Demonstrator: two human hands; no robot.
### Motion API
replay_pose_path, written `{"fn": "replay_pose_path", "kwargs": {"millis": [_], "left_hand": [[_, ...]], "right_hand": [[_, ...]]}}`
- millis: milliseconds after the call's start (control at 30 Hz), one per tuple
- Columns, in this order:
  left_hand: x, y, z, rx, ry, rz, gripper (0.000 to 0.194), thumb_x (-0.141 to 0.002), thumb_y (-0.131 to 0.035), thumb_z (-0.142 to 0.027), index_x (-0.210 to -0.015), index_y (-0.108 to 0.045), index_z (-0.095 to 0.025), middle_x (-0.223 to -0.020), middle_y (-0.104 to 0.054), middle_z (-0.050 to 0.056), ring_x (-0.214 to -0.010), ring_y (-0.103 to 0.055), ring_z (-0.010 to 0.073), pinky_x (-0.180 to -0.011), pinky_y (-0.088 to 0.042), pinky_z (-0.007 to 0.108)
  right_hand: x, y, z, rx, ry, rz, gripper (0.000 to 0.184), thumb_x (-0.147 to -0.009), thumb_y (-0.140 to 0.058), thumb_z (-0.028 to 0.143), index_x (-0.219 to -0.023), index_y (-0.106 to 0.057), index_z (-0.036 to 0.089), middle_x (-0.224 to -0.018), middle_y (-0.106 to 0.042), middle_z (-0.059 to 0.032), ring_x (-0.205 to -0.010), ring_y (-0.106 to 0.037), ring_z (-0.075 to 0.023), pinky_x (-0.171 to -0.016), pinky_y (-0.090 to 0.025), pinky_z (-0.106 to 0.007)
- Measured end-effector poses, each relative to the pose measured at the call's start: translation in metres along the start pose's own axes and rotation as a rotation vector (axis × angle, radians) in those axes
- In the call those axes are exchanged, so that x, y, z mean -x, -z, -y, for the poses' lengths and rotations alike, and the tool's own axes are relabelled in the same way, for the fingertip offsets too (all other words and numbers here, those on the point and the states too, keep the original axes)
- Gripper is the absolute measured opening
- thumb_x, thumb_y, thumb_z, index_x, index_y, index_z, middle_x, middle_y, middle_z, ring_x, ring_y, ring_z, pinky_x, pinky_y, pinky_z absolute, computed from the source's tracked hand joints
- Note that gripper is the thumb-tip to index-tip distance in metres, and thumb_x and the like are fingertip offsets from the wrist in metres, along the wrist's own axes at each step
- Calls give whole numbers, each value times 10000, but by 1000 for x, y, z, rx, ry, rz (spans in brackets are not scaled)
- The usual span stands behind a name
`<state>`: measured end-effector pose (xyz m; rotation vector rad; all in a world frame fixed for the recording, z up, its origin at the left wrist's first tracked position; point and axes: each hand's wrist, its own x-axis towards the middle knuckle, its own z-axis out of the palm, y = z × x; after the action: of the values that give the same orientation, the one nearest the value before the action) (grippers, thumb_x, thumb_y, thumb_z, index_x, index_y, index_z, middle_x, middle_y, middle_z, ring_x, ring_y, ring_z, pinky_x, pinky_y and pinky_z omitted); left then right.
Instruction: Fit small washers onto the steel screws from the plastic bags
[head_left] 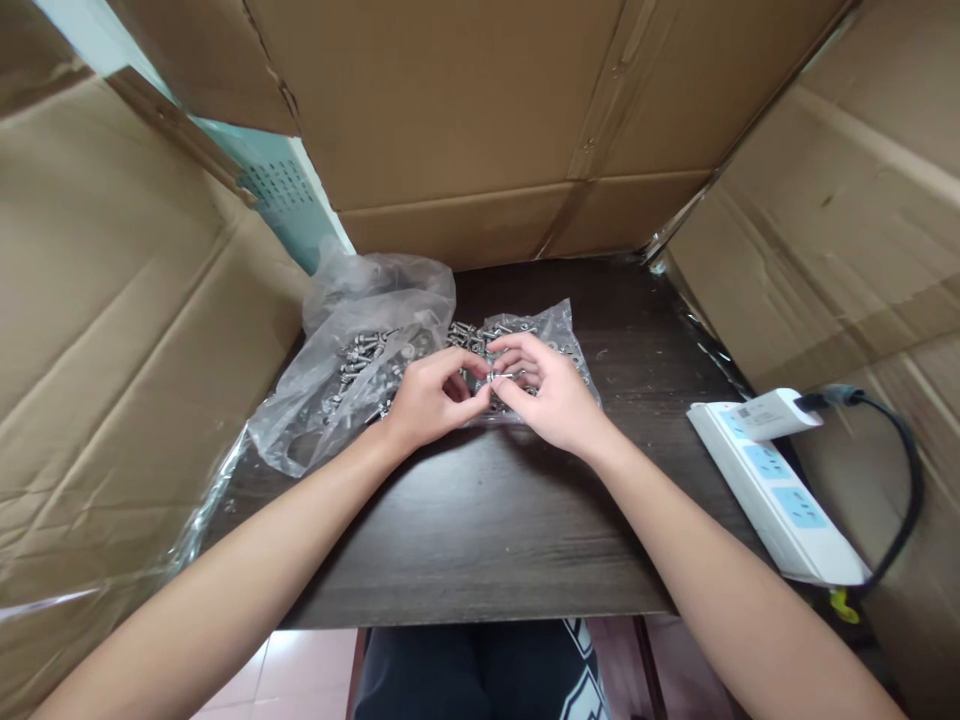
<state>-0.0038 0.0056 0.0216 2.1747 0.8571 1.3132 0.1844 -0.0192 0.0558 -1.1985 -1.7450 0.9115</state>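
Observation:
A small silver bolt (501, 377) is held level between my two hands, low over the table. My left hand (433, 396) is closed, with thumb and index fingertips at the bolt's left end. From the other side, my right hand (553, 394) pinches the same bolt, its other fingers curled behind. Whether a nut or washer sits on the bolt is too small to tell. Just behind my hands, loose metal bolts (463, 335) lie in a pile. A clear plastic bag (409, 275) with more bolts is left of them, and a flatter plastic bag (556, 318) with small metal parts is partly hidden by my right hand.
The dark wooden table (480, 540) is walled by cardboard (480, 100) at the back and both sides. On the right lies a white power strip (780, 500) with a plugged-in white adapter (772, 413) and a black cable (916, 470). The table's front edge is near my lap.

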Motion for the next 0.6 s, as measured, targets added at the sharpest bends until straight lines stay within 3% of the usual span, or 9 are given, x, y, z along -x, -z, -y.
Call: {"fn": "replay_pose_path", "kwargs": {"millis": [400,600], "left_hand": [[0,0,0,-43,6,6,111,-826,-739,-202,-911,-678,-165,-834,-712,-7,-534,-615,64,-528,-509,161],[0,1,-2,-52,14,15,100,-824,-723,-201,-906,-673,-174,-824,-713,-2,-537,-627,76,-540,-517,175]], "right_hand": [[1,2,4,67,53,39,325,-844,-614,145,-1160,-644,217,-1046,-742,-63,-992,-723,-212,-811,-600,-355],[0,1,1,-24,1,40,292,-844,-629,152,-1129,-643,211,-1032,-739,-66,-979,-730,-199,-838,-600,-349]]}}
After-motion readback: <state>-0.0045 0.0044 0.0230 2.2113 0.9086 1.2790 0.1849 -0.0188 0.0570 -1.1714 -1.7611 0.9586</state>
